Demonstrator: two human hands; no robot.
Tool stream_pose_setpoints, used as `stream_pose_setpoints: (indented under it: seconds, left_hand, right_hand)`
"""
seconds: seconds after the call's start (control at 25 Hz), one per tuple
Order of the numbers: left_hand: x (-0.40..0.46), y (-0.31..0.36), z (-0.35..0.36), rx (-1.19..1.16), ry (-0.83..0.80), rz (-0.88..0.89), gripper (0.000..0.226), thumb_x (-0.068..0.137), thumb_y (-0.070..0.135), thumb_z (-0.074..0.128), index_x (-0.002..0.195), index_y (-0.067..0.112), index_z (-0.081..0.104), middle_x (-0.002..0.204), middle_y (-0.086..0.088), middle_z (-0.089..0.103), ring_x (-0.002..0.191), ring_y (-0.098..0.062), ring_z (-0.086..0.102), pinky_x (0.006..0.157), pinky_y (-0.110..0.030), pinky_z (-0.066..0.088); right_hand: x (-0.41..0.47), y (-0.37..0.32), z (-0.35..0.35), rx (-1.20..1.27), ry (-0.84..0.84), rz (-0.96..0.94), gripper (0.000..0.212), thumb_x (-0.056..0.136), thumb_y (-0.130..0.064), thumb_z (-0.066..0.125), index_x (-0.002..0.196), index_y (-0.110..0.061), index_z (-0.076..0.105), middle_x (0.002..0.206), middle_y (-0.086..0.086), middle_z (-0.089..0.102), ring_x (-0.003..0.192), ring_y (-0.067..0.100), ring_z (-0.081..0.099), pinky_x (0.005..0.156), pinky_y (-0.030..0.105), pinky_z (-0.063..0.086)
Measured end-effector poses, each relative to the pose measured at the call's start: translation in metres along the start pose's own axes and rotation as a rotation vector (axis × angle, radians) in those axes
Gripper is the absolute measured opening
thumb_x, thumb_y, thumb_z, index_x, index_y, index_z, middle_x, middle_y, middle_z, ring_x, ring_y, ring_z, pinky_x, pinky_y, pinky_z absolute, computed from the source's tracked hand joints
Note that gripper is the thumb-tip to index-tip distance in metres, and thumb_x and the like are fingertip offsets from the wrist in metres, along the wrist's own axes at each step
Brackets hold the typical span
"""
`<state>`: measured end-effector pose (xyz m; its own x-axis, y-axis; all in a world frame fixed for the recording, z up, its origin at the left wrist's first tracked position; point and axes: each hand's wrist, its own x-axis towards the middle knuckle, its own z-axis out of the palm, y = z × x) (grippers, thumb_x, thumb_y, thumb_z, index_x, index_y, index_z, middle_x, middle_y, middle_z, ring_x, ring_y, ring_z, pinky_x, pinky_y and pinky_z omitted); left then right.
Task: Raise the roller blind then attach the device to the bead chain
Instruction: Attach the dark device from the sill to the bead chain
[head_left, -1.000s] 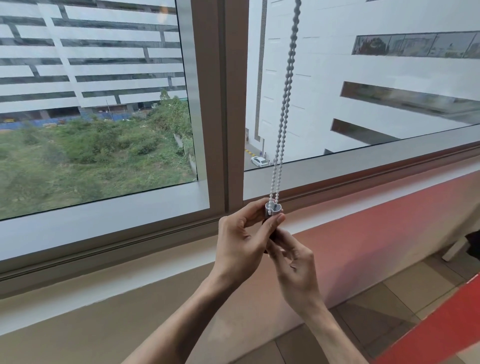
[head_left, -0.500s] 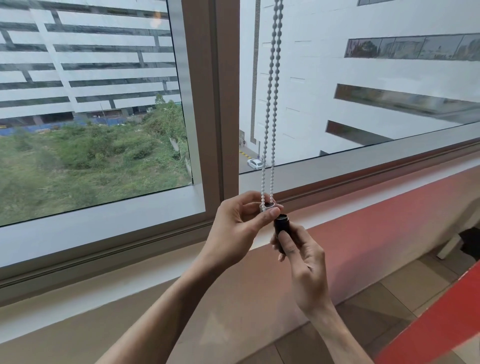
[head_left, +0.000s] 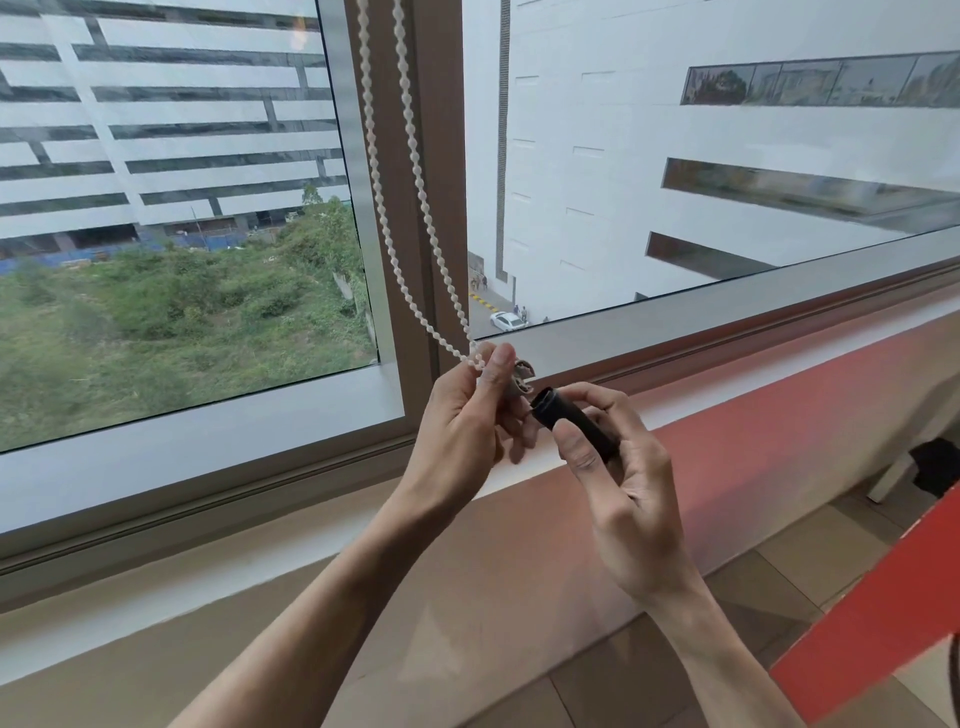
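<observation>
A white bead chain (head_left: 415, 208) hangs in a loop before the brown window post and slants down to the right into my left hand (head_left: 467, 421). That hand pinches the bottom of the loop together with a small grey end piece (head_left: 522, 379) between thumb and fingers. My right hand (head_left: 618, 467) holds a black cylindrical device (head_left: 571, 423), its open end tilted up and left, just below the grey piece. The roller blind itself is out of view above.
The window sill (head_left: 675, 364) and frame run right behind my hands. Below them is a red and beige wall (head_left: 727, 467). A tiled floor (head_left: 779, 571) and a red edge (head_left: 857, 623) lie at the lower right.
The black device has come away from the grey end piece and now lies tilted in my right hand. My left hand pulled the chain's bottom rightward, so the loop slants.
</observation>
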<state>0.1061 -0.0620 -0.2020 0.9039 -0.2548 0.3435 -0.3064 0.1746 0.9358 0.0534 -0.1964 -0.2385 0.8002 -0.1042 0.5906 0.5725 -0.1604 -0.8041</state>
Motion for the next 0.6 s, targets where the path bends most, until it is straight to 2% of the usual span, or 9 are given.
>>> stream_pose_setpoints:
  seconds: [0.08, 0.2, 0.32, 0.4, 0.48, 0.56, 0.6]
  left_hand:
    - [-0.002, -0.001, 0.003, -0.023, 0.023, 0.028, 0.044, 0.105, 0.032, 0.042, 0.082, -0.005, 0.044, 0.065, -0.017, 0.038, 0.049, -0.01, 0.038, 0.052, -0.019, 0.038]
    - [-0.003, 0.001, 0.003, -0.097, 0.024, 0.055, 0.034, 0.103, 0.024, 0.047, 0.078, 0.002, 0.046, 0.063, -0.012, 0.032, 0.047, -0.007, 0.033, 0.047, -0.011, 0.036]
    - [-0.001, 0.001, -0.002, -0.127, -0.011, 0.086, 0.021, 0.098, 0.021, 0.054, 0.077, 0.018, 0.052, 0.055, 0.004, 0.044, 0.044, -0.008, 0.039, 0.042, -0.013, 0.031]
    - [0.0, -0.001, -0.003, -0.164, -0.023, 0.074, 0.018, 0.095, 0.021, 0.056, 0.077, 0.022, 0.054, 0.054, 0.005, 0.048, 0.043, -0.011, 0.037, 0.041, -0.015, 0.029]
    - [0.0, -0.001, -0.003, -0.187, -0.014, 0.065, 0.014, 0.093, 0.021, 0.057, 0.079, 0.02, 0.055, 0.054, 0.004, 0.049, 0.043, -0.012, 0.037, 0.04, -0.016, 0.028]
    - [-0.001, 0.0, -0.003, -0.174, 0.003, 0.071, 0.011, 0.092, 0.022, 0.058, 0.082, 0.018, 0.058, 0.055, 0.004, 0.048, 0.042, -0.009, 0.039, 0.04, -0.015, 0.027]
    - [-0.001, 0.001, -0.002, -0.155, 0.011, 0.08, 0.012, 0.092, 0.023, 0.058, 0.083, 0.016, 0.06, 0.055, 0.005, 0.048, 0.043, -0.007, 0.039, 0.041, -0.014, 0.027]
  right_hand:
    - [0.003, -0.004, 0.001, -0.016, -0.007, 0.005, 0.019, 0.097, -0.037, 0.057, 0.113, -0.029, 0.062, 0.095, -0.007, 0.072, 0.083, 0.008, 0.066, 0.073, 0.015, 0.048]
    - [0.006, -0.008, 0.001, -0.015, -0.006, 0.009, 0.017, 0.097, -0.033, 0.057, 0.111, -0.029, 0.065, 0.101, -0.006, 0.073, 0.094, 0.013, 0.069, 0.078, 0.016, 0.05]
    - [0.009, -0.013, 0.0, -0.001, -0.007, 0.025, 0.017, 0.097, -0.029, 0.057, 0.11, -0.026, 0.066, 0.101, -0.003, 0.073, 0.097, 0.018, 0.069, 0.081, 0.02, 0.052]
    - [0.01, -0.015, -0.001, -0.005, 0.002, 0.033, 0.016, 0.096, -0.027, 0.058, 0.11, -0.024, 0.067, 0.101, -0.001, 0.073, 0.097, 0.021, 0.069, 0.081, 0.024, 0.053]
    - [0.011, -0.018, -0.002, -0.031, 0.002, 0.034, 0.016, 0.096, -0.029, 0.058, 0.11, -0.025, 0.066, 0.098, 0.0, 0.073, 0.092, 0.022, 0.069, 0.077, 0.031, 0.054]
    - [0.011, -0.022, -0.002, -0.047, -0.013, 0.031, 0.017, 0.096, -0.032, 0.058, 0.111, -0.026, 0.061, 0.088, 0.001, 0.072, 0.075, 0.023, 0.067, 0.064, 0.035, 0.051]
    - [0.011, -0.023, -0.003, -0.054, -0.018, 0.018, 0.016, 0.096, -0.034, 0.058, 0.11, -0.027, 0.058, 0.082, 0.0, 0.071, 0.064, 0.02, 0.061, 0.056, 0.032, 0.046]
